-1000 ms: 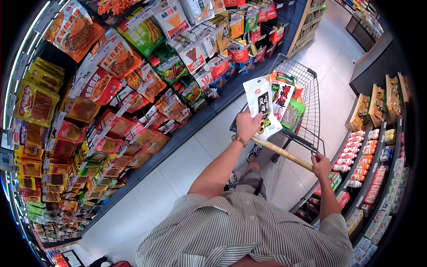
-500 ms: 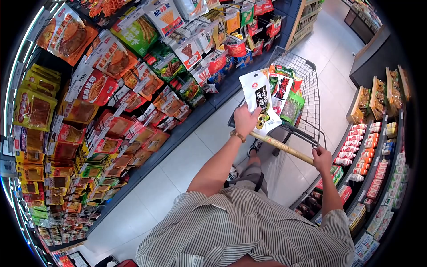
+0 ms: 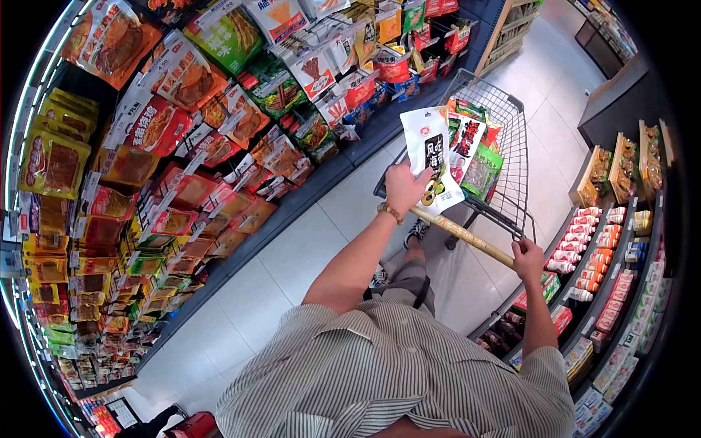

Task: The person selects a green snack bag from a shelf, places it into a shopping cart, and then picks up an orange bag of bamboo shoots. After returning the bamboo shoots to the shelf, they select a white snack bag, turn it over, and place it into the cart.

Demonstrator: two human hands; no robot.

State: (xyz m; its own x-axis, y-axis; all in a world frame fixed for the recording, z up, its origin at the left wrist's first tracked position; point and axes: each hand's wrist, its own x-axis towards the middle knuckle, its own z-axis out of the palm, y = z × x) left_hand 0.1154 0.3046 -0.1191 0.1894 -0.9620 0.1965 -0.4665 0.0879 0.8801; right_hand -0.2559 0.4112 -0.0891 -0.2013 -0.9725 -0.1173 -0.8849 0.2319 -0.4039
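Note:
My left hand (image 3: 406, 188) is closed on a white snack bag (image 3: 436, 157) with a black label, held upright above the left end of the cart's handle (image 3: 467, 237). A beaded bracelet circles that wrist. At the handle's right end, my right hand (image 3: 527, 257) is closed round the bar. Beyond the handle, the wire shopping cart (image 3: 521, 139) holds a green bag (image 3: 483, 169), a white, red and black bag (image 3: 467, 142) and other colourful packs. The held bag partly hides the basket's near left part.
A long shelf of hanging snack packs (image 3: 153, 212) runs along the left. Curved shelves with small bottles (image 3: 572, 244) and boxes stand on the right, wooden crates (image 3: 623, 168) above them. Pale floor tiles (image 3: 292, 248) lie between. A dark red object (image 3: 196, 425) is at the bottom left.
The white bag has turned a little more upright and shifted slightly right in my left hand. The shelves and cart have shifted slightly in view. Both hands keep their hold.

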